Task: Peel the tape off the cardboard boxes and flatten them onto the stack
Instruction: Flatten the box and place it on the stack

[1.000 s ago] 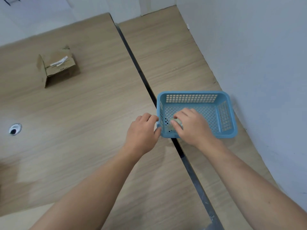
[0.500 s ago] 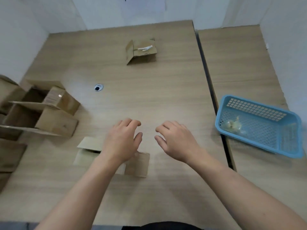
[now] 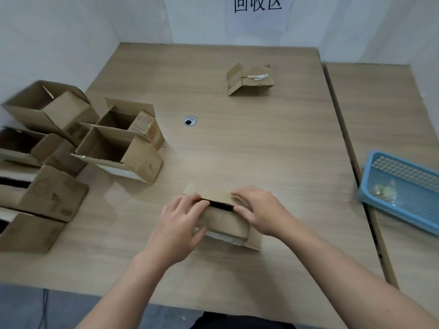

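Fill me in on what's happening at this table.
A person has both hands on a small cardboard box near the table's front edge: left hand on its left end, right hand on its right. Open boxes crowd the left side, one flattened box lies far back, and a blue basket holds crumpled tape.
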